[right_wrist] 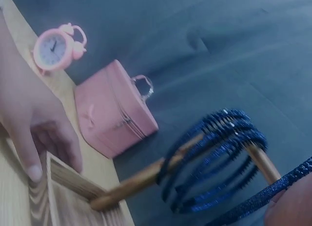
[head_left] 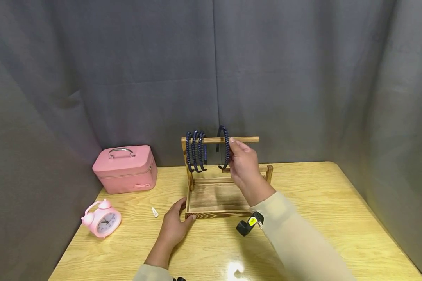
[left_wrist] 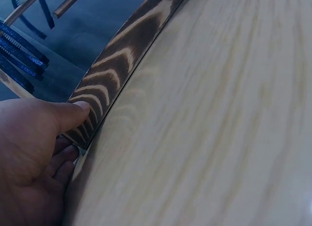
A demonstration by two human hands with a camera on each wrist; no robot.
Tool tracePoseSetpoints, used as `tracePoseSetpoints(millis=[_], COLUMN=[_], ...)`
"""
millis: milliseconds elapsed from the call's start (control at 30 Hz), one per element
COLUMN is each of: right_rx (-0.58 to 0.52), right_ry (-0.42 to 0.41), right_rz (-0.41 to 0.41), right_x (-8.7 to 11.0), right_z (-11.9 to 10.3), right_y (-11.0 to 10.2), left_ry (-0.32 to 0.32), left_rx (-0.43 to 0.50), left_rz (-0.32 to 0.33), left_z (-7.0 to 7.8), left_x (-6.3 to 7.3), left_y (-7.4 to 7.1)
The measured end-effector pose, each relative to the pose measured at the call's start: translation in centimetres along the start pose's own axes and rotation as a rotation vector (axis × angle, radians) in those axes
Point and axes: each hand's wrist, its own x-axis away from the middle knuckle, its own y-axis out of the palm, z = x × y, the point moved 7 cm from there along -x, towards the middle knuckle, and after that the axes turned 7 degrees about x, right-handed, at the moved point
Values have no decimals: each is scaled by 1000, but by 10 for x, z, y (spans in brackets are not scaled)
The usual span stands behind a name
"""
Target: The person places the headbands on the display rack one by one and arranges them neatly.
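Note:
A wooden stand (head_left: 214, 214) with a tray base stands on the table. My left hand (head_left: 173, 228) grips its front left corner, thumb on the front board and fingers along the side, as the left wrist view also shows. My right hand (head_left: 246, 166) pinches a sparkly dark blue headband (head_left: 226, 146) between thumb and fingers, at the stand's upper bar (head_left: 246, 139). Further left on that bar hang three similar blue headbands (head_left: 195, 150), close together. In the right wrist view these headbands (right_wrist: 214, 158) loop round the bar; only part of the right hand (right_wrist: 292, 204) shows.
A pink case (head_left: 124, 171) with a metal handle stands at the back left. Nearer on the left is a pink alarm clock (head_left: 103, 220). A small white hair clip (head_left: 154, 212) lies beside my left hand. Grey curtains (head_left: 161, 78) hang behind the table (head_left: 309, 203).

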Motion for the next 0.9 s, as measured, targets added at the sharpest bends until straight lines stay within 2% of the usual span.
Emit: tracePoseSetpoints(millis=[200,533,733,900], right_rx=[-10,107,75,86], right_ry=[-4,-32,-16,-13], right_rz=[23,104,139,125], right_x=[-1,-11,-12,-11], right_z=[12,23,30,33], right_y=[15,24,30,33], left_ry=[7,6,4,35], left_rx=[5,4,10,-1], left_rz=[-2,5,9,26], left_z=[2,3,2,6], left_x=[0,-2,-1,0], left_y=[3,6,3,2])
